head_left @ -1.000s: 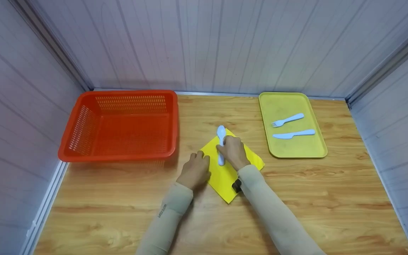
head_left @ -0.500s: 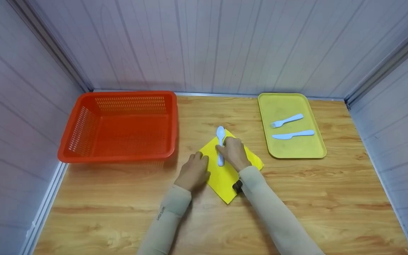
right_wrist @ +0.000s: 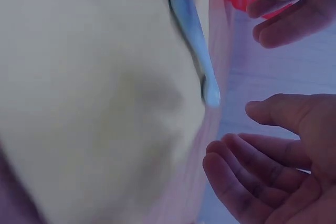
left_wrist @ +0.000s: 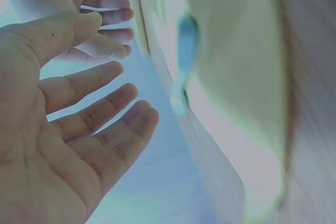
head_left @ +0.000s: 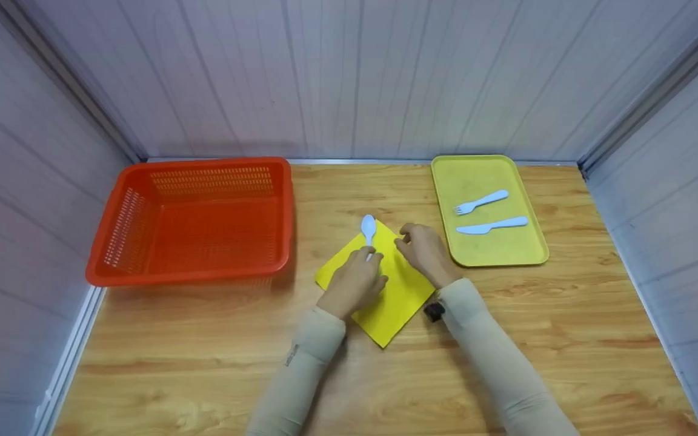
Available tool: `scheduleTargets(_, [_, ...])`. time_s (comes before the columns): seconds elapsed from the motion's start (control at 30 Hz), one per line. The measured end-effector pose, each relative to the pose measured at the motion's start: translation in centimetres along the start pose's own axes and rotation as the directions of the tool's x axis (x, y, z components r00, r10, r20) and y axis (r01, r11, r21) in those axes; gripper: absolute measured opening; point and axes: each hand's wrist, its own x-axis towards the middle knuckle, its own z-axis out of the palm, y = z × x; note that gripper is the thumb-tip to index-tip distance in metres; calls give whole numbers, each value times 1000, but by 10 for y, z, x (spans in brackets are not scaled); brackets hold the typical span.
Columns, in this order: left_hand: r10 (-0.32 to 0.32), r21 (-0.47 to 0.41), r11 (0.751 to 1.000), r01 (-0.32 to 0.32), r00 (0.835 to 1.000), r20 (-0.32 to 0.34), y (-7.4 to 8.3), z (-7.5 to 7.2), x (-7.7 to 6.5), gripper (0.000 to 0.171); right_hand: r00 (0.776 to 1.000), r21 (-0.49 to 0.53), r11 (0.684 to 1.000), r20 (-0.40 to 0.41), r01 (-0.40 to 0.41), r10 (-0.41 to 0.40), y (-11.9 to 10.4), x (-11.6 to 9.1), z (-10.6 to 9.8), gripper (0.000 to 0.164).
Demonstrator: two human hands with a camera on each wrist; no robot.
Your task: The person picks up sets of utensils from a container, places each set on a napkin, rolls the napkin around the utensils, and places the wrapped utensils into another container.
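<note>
A yellow napkin [head_left: 398, 290], turned corner-on, lies flat on the wooden table. On its left part is a white plastic spoon [head_left: 368, 226], its bowl toward the far corner. My left hand [head_left: 354, 282] hovers over the napkin and hides the spoon's handle in the head view. In the left wrist view its fingers [left_wrist: 113, 145] are spread apart and hold nothing, with the spoon [left_wrist: 187, 43] clear of them. Above the napkin's right edge is my right hand [head_left: 426, 251], fingers relaxed and grasping nothing in the right wrist view.
A red-orange plastic basket [head_left: 188, 275] stands at the back left. At the back right is a yellow tray [head_left: 473, 172] bearing a white fork [head_left: 481, 201] and a white knife [head_left: 492, 226]. Panelled walls [head_left: 325, 79] close in the table's back and sides.
My right hand has let go of the spoon and moved right. My left hand has shifted right from the napkin's left edge to over the spoon's handle. The spoon stays on the napkin.
</note>
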Motion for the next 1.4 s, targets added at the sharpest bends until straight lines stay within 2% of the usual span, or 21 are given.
scheduleTargets(0.17, [62,9,998,-62,997,34,28,8,16,45,1000,-47,999,-9,1,-1,29,-1,-28,29])
scheduleTargets(0.23, [106,18,994,-107,994,38,40,12,24,44,1000,-80,997,-26,1,-4,42,-2,-38,29])
scheduleTargets(0.4, [225,65,972,-228,973,41,69,25,42,42,997,-186,982,-76,12,-27,77,1,-59,27])
scheduleTargets(0.57, [294,142,943,-300,954,65,88,36,58,40,997,-247,969,-79,5,-26,118,7,-69,26])
scheduleTargets(0.7, [312,192,926,-326,945,103,99,42,73,40,998,-284,958,-69,-25,5,154,14,-74,26])
scheduleTargets(0.8, [302,194,924,-329,940,158,107,46,82,41,997,-305,951,-79,-40,16,173,16,-75,22])
scheduleTargets(1.0, [268,146,941,-305,936,227,110,54,87,42,990,-358,933,-117,35,-82,186,16,-75,15])
scheduleTargets(1.13, [266,111,948,-299,934,240,109,56,86,44,977,-436,893,-118,110,-178,188,17,-78,13])
scheduleTargets(1.27, [278,107,945,-309,931,235,107,56,84,45,962,-542,817,-54,197,-267,192,20,-82,11])
scheduleTargets(1.4, [290,119,939,-323,929,232,105,55,83,45,955,-625,736,57,262,-292,194,20,-86,18])
